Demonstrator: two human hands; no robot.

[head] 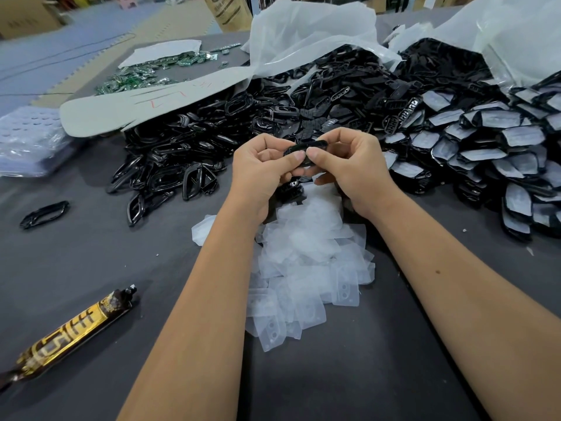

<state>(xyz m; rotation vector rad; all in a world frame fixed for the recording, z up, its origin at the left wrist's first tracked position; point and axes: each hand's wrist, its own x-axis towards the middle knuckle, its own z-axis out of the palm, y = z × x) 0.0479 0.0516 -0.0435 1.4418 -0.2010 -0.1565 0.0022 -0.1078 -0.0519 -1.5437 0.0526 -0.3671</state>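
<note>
Many black frames [170, 159] beside left hand [258, 165]

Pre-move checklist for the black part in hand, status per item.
1. Grip: left hand and right hand both pinch the black part, thumbs meeting on its near face. Ok.
2. Part fully seated or closed: the fingers cover most of it. Cannot tell.
3. Clear pieces in reach: the heap lies just below the hands. Ok.
4. Frames gathered: one stray frame lies alone, left of the frame pile. Not ok.
5. Tube capped: it lies at the near left, and its tip is too small to judge. Cannot tell.
</note>
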